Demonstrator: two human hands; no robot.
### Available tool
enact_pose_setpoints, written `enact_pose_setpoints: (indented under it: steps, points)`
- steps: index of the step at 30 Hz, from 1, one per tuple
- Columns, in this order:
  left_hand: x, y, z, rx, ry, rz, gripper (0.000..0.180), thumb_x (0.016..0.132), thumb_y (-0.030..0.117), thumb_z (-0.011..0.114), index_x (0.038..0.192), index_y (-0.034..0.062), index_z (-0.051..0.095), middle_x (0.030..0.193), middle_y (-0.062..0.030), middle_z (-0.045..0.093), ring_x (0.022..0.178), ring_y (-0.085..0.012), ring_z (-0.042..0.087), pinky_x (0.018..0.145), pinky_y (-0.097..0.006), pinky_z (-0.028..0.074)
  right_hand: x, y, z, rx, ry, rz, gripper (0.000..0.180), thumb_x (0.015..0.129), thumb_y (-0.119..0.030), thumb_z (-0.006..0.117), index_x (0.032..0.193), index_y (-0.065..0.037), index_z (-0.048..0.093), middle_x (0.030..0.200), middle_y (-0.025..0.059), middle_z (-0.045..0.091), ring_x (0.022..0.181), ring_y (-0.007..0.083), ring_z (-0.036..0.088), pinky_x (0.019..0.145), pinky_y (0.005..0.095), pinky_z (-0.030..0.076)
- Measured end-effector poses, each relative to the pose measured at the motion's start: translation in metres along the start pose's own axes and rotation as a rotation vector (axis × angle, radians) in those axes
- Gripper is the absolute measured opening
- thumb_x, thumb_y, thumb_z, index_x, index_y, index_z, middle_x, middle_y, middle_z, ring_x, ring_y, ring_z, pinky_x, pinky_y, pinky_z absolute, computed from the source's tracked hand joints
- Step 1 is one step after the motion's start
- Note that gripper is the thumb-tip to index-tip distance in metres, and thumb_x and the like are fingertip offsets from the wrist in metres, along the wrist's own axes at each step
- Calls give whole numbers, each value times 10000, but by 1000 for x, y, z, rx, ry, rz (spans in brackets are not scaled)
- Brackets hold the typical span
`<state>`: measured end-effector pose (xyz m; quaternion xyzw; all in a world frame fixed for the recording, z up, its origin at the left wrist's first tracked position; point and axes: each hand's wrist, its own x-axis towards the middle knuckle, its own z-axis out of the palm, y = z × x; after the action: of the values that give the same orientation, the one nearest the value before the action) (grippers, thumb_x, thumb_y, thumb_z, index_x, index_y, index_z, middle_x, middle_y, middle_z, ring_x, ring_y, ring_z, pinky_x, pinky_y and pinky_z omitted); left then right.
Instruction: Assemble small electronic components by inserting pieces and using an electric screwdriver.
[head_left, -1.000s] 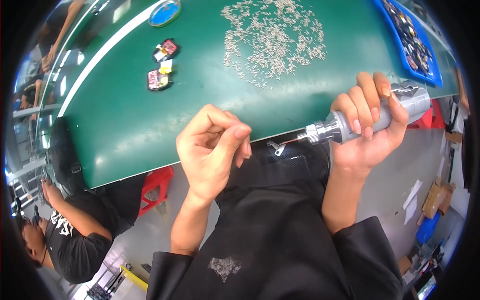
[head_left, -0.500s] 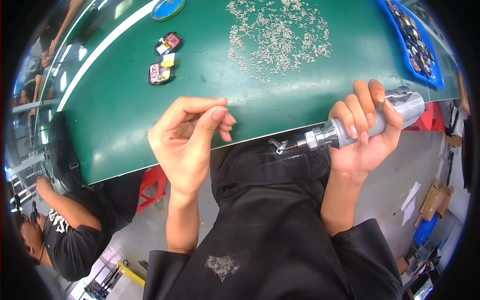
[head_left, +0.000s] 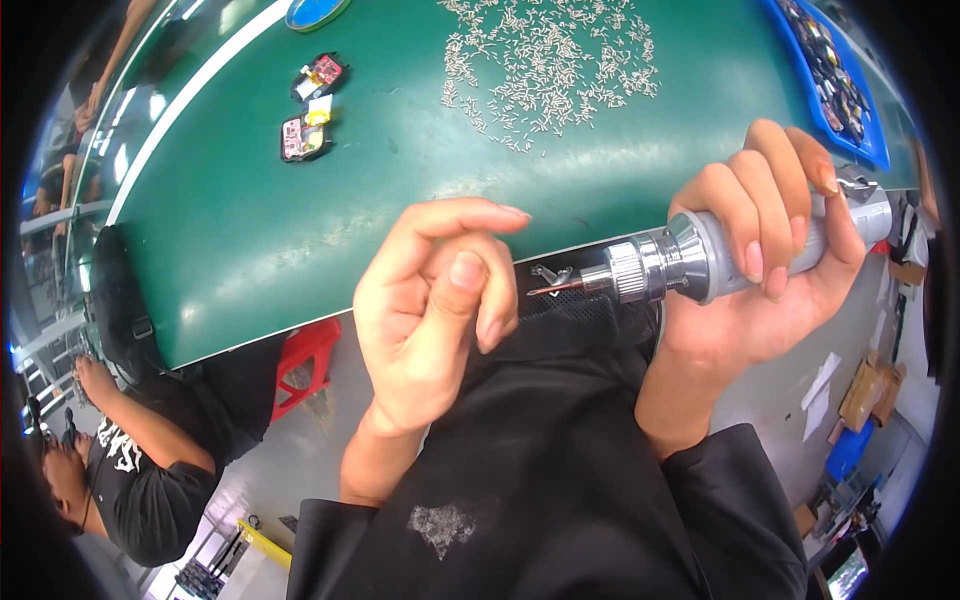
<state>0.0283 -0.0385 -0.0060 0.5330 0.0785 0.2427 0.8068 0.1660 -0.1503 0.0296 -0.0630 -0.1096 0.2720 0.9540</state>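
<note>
My right hand (head_left: 755, 300) is wrapped around a grey electric screwdriver (head_left: 695, 255) with a silver knurled collar. Its thin bit (head_left: 553, 290) points left, toward my other hand. My left hand (head_left: 420, 310) is raised at the table's front edge, index finger bent forward and the thumb pressed to the curled middle finger. Whatever those fingers may pinch is hidden or too small to name. The bit's tip stops just short of them. Behind the bit, a small metal clip (head_left: 548, 274) shows against my dark clothing.
Many small screws (head_left: 550, 70) lie scattered on the green table (head_left: 230, 230). Two small opened black devices (head_left: 304, 137) with red boards sit to the left, near a round blue-lined dish (head_left: 315, 12). A blue tray (head_left: 872, 140) of parts stands at right. A co-worker (head_left: 140, 470) sits at left.
My left hand has moved right, closer to the bit, its fingers curling more. The screwdriver has been raised toward me and slightly right in my right hand. The view has shifted a little.
</note>
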Motion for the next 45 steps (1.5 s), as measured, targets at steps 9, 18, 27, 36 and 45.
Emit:
enact_pose_setpoints:
  steps: [9, 18, 27, 36, 45]
  points:
    - [-4, 5, 8, -187, -39, -57, 238, 990, 113, 436, 1120, -85, 450, 601, -25, 443, 476, -50, 353, 436, -207, 319, 0, 6, 0, -3, -4, 32, 104, 835, -92, 534, 874, -38, 454, 656, 14, 395, 439, 93, 409, 487, 255, 388]
    - [-7, 11, -3, -48, -64, -108, 200, 948, 4, 460, 1103, -112, 509, 657, -37, 528, 530, -50, 438, 488, -194, 354, -4, 4, -1, -166, -95, 109, 103, 865, -126, 500, 891, -40, 450, 666, 18, 399, 439, 96, 406, 499, 260, 386]
    - [-1, 17, 1, 355, -79, -99, 183, 947, 44, 490, 1037, -113, 519, 689, -76, 549, 501, -77, 453, 491, -209, 369, 1, 6, -11, -145, -53, 95, 103, 878, -125, 496, 898, -29, 462, 665, 20, 402, 440, 89, 391, 489, 249, 375]
    - [19, 28, -14, 584, 53, -95, 415, 989, 228, 456, 1269, -76, 418, 730, -142, 624, 592, -127, 530, 550, -238, 440, 16, -12, -20, -145, 85, 2, 111, 893, -160, 461, 877, -51, 446, 647, 16, 385, 426, 98, 350, 473, 265, 366]
    - [154, 80, -65, 1347, 133, 49, 203, 890, 93, 582, 723, -21, 562, 520, -67, 562, 463, -191, 573, 475, -310, 426, 22, -15, -43, -88, 270, -74, 110, 895, -137, 461, 847, -51, 413, 629, 24, 357, 430, 103, 357, 475, 276, 379]
